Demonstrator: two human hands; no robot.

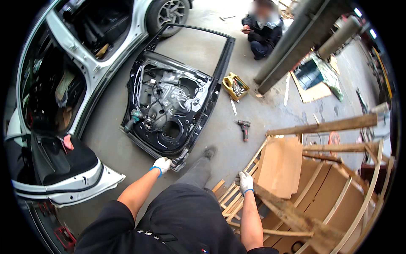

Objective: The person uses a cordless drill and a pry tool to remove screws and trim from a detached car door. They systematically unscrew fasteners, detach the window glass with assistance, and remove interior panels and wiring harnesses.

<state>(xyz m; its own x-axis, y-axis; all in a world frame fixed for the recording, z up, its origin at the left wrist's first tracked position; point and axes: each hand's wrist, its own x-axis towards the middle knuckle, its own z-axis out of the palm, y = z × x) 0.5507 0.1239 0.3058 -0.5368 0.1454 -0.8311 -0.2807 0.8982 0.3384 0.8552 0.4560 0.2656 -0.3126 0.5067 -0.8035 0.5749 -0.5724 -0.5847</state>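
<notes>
A black car door (192, 76) lies on the floor with its bare metal inner side up, wires and fittings showing. My left hand (163, 164), in a white glove with a blue cuff, is closed at the door's near edge, close to its lower corner. On the door's left part rests a teal power tool (135, 117). My right hand (245, 182), gloved alike, is held curled beside the slats of a wooden crate (230, 202); whether anything is inside its fingers is hidden. A red-and-black cordless drill (244, 129) lies on the floor between door and crate.
A white car (91, 70) with open doorways stands on the left, its opened door (67, 169) reaching toward me. Cardboard (279, 167) covers the crate at right. Beyond are a yellow tool container (235, 86), a grey post (292, 46) and a crouching person (263, 31).
</notes>
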